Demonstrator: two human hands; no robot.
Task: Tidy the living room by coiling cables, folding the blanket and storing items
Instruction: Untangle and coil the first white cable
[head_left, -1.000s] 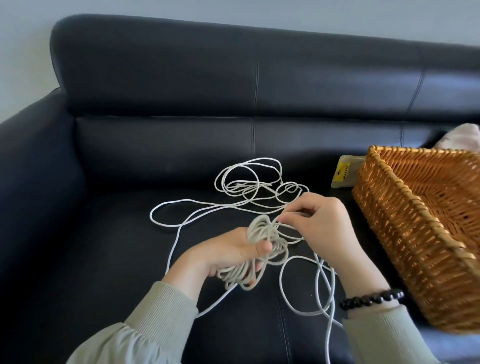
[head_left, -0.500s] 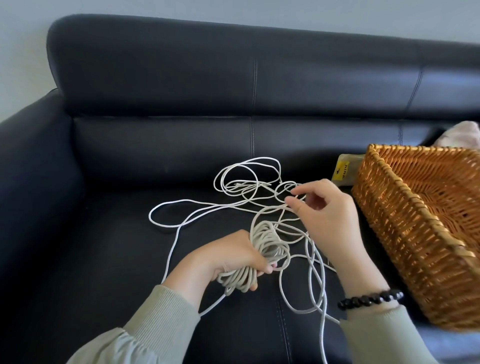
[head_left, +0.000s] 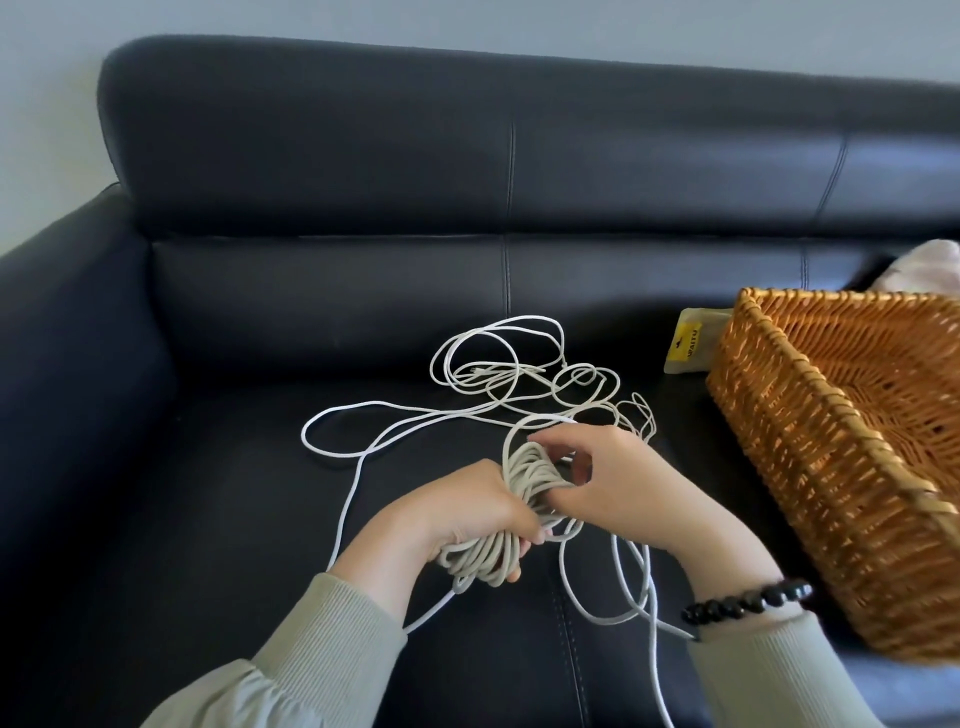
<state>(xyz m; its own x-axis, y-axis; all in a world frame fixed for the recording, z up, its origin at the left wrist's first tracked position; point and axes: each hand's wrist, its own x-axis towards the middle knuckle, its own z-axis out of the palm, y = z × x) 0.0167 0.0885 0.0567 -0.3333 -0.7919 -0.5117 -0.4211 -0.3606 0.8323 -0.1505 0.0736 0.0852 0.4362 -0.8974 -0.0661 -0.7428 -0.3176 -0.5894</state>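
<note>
Black leather sofa (head_left: 260, 467): the seat lies under both hands. Wicker basket (head_left: 779, 415): to the right of the right hand, apart from it, nothing visible inside. Pale cloth (head_left: 930, 265) beyond the basket, possibly the blanket; too little shows to say.

White cable (head_left: 519, 371): loose loops lie on the seat beyond the hands, one long loop runs out beyond the left hand, and slack trails down past the right wrist.

Coil (head_left: 524, 467): a thick bundle of turns between the two hands.

Left hand (head_left: 467, 509): fingers clenched round the coil's lower half. Right hand (head_left: 623, 478): thumb and fingers pinch the cable at the coil's upper end.

Change: half a second ago the right hand was raised beyond the coil, drawing a strand. Now it is back at the bundle, so one more turn is laid. Judgement: coiling is midway, with much cable still loose.

Yellow-labelled packet (head_left: 688, 345): beyond the right hand, just beside the basket's far corner. Bead bracelet (head_left: 748, 603) on the right wrist.
</note>
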